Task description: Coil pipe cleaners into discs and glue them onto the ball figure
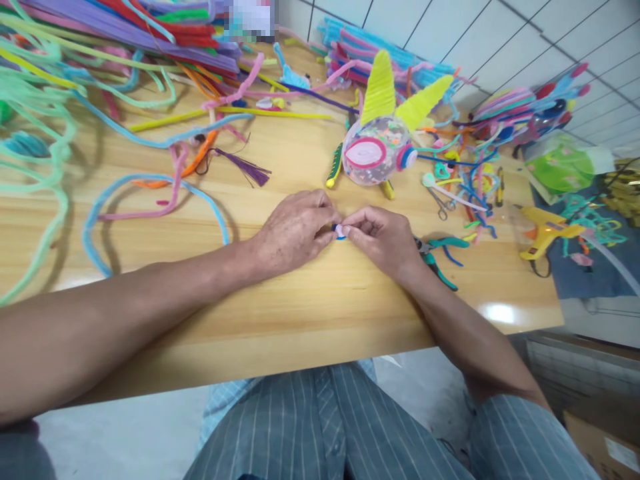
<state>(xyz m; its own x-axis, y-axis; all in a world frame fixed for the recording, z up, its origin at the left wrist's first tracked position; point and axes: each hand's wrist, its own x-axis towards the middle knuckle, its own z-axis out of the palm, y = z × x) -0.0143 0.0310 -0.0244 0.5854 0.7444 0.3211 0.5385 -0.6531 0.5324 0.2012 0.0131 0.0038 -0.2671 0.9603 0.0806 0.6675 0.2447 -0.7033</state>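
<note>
Between my two hands, just above the wooden table, is a small coil of pipe cleaner (341,231), lilac inside with a blue outer edge. The fingertips of my left hand (300,225) pinch it from one side. From the other side, the thumb and fingers of my right hand (383,239) close on it. Part of the coil is hidden by the fingers. Behind my hands stands a clear round ball (385,170) with yellow ears, a pink-and-white oval eye and a blue, red and white round piece on its side.
Green-handled pliers (440,257) lie beside my right wrist. A yellow glue gun (547,232) rests at the table's right end. Loose pipe cleaners (165,143) and bundles (125,40) spread over the left and back. Scissors (441,205) and a purple tassel (253,170) lie nearby.
</note>
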